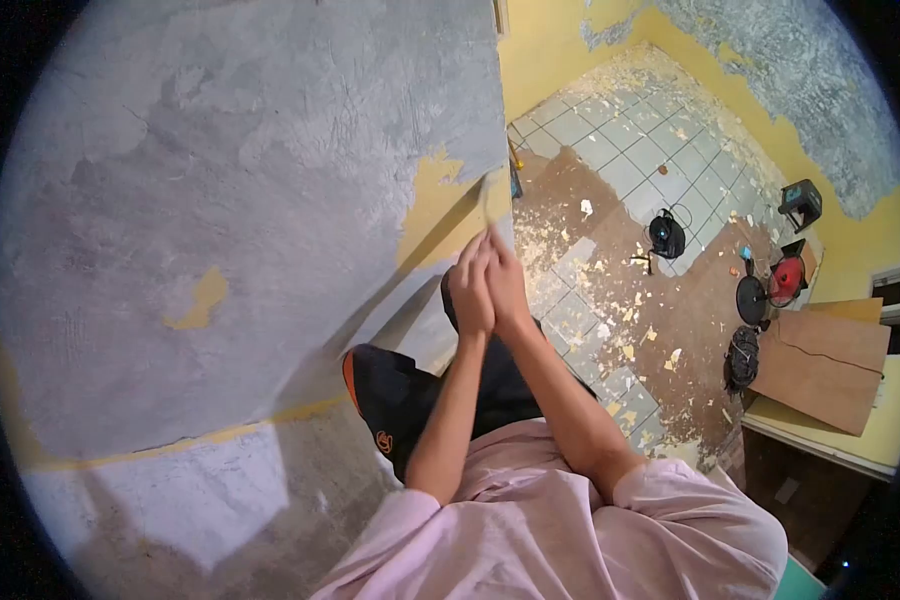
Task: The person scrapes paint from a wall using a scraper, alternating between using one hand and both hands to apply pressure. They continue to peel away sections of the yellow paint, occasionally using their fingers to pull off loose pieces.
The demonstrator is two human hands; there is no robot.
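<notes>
My left hand and my right hand are pressed together, closed around the handle end of a thin, pale scraper-like tool. The handle is mostly hidden by my fingers. The tool's far end is blurred and lies at the vertical edge of the grey wall, beside a patch of yellow paint. Whether it touches the wall I cannot tell. Another smaller yellow patch shows farther left on the wall.
Paint flakes litter the tiled floor. A black bag-like item, a red fan, a black stool, a dark coil and a brown board are on the right. My knees are close to the wall.
</notes>
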